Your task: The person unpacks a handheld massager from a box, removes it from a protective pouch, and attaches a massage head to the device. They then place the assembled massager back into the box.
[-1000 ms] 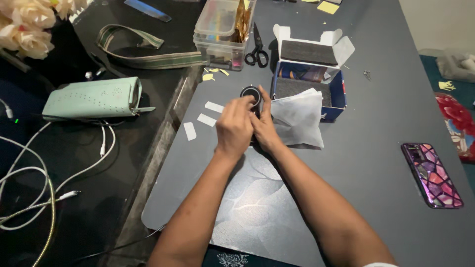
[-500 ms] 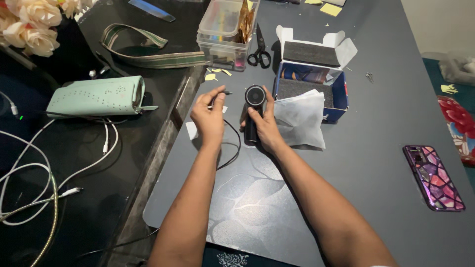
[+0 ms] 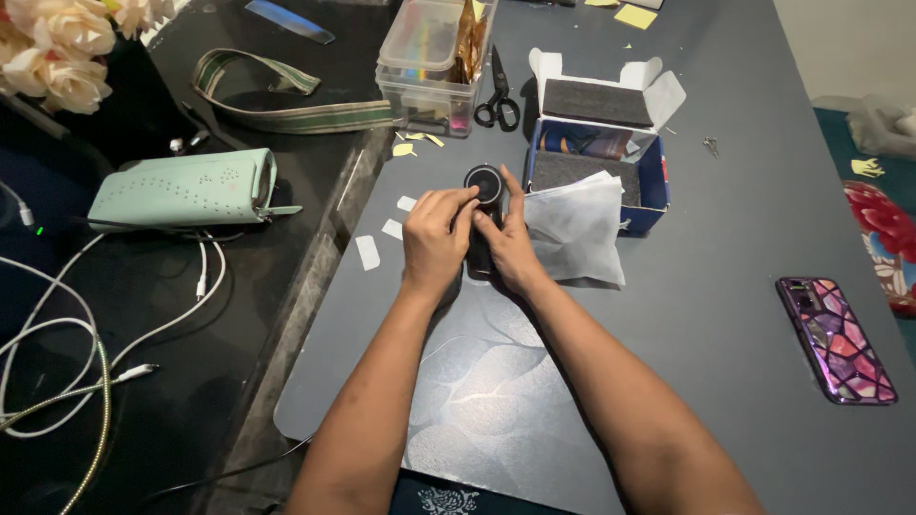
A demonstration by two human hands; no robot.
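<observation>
Beside the open blue box [image 3: 641, 186], black round-headed device [image 3: 485, 186] between 2 hands, right hand [image 3: 510, 248] gripping it, left hand [image 3: 434, 243] fingers pinching its side

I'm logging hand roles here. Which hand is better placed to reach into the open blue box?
Probably the right hand: it grips the small black round-faced device right beside the open blue cardboard box and white tissue. The left hand lies farther away.
</observation>
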